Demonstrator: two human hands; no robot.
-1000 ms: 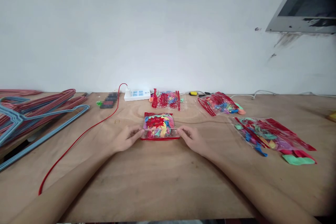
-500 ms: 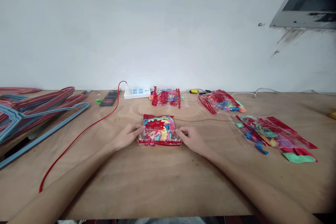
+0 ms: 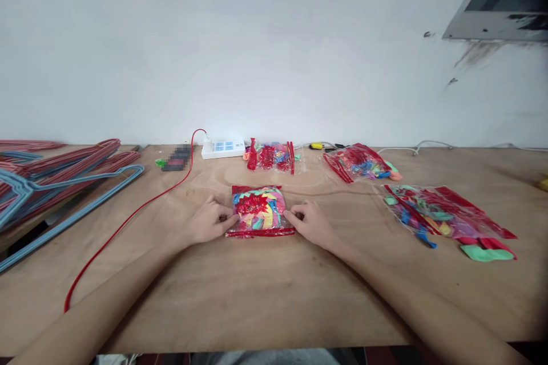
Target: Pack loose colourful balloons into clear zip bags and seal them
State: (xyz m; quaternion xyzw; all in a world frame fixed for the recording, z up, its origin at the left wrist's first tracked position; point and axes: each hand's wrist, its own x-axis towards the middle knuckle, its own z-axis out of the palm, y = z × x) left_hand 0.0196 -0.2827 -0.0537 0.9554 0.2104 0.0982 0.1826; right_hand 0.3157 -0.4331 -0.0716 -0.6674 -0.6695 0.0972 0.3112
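- Resealable balloon bag (image 3: 259, 211): one, stuffed with multicoloured balloons, lying flat on the plywood table (image 3: 325, 296) between both hands, its red zip strip along the near edge.
- Left hand (image 3: 209, 221): fingers (image 3: 229, 218) half curled against the bag's left side, touching it; how firmly I can't tell.
- Right hand (image 3: 309, 223): fingers (image 3: 291, 217) half curled the same way against the bag's right side, with the bag the only thing under them.
- Ahead of the fingers: one power strip (image 3: 222, 149) with a white plug, and one more balloon bag (image 3: 270, 158).
- Right of the right fingers: two further balloon bags (image 3: 445, 217), (image 3: 356, 163), and one loose green balloon (image 3: 486, 253).
- Left of the left fingers: one red cable (image 3: 128, 218), then a heap of coated wire hangers (image 3: 77, 161), too tangled to count.
- Compared with the earlier frame: the bag's near edge now lies past the fingertips, toward the person; before, the fingertips sat almost level with it.
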